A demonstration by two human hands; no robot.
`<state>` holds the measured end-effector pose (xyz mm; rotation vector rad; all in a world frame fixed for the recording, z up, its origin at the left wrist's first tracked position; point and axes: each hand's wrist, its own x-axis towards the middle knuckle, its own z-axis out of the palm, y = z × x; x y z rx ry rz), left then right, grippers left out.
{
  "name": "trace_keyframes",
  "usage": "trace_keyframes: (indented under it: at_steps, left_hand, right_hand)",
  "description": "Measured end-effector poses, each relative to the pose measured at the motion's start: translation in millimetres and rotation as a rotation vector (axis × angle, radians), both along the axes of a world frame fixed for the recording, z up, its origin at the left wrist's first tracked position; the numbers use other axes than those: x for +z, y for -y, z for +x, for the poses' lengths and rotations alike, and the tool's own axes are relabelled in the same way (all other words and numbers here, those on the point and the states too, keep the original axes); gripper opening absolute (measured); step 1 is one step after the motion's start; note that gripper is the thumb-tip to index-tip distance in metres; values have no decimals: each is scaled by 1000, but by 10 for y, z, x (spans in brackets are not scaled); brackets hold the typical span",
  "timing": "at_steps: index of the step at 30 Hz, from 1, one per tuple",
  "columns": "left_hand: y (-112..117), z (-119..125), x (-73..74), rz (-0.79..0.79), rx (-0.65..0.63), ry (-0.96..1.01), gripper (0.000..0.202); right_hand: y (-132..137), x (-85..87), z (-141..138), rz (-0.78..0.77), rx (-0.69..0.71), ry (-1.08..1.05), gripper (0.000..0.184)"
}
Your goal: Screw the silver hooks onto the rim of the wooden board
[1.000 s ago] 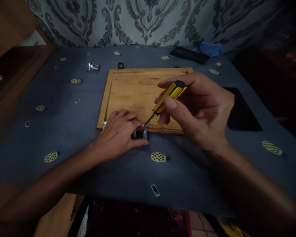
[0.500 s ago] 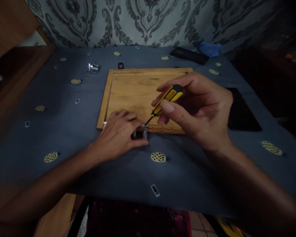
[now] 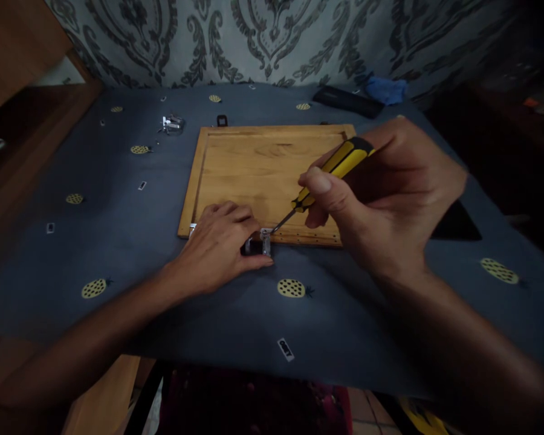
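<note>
A wooden panel [image 3: 254, 163] lies flat on a table under a dark blue cloth [image 3: 118, 241] printed with yellow pineapples. At the panel's near edge my left hand [image 3: 220, 248] is closed around a small metal hinge [image 3: 265, 240], pressing it against the wood. My right hand [image 3: 385, 193] grips a yellow-and-black screwdriver [image 3: 335, 169], fingers wrapped round the handle. The tool slants down to the left and its tip rests on the hinge. A second bit of metal [image 3: 193, 228] shows at the panel's near left corner.
Loose metal hardware [image 3: 171, 123] lies at the back left. A black flat object [image 3: 347, 99] and a blue cloth [image 3: 387, 89] sit at the back right. A dark rectangle [image 3: 457, 223] lies to the right, partly behind my right hand. Patterned wallpaper stands behind.
My right hand has shifted right and tilted the screwdriver handle farther right and up, with the tip staying on the hinge. The left hand has not moved.
</note>
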<state>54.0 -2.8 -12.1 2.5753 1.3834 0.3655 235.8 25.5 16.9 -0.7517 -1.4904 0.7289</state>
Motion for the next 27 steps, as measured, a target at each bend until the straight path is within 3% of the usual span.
trace_keyframes:
  at_steps: [20,27]
  left_hand:
    - [-3,13,20,-9,0,-6,39]
    - [3,-1,-10,14,-4,2,40]
  right_hand:
    - [-25,-60,5,-8,32,72,26]
    - [-43,0,76,-25,185,142,16]
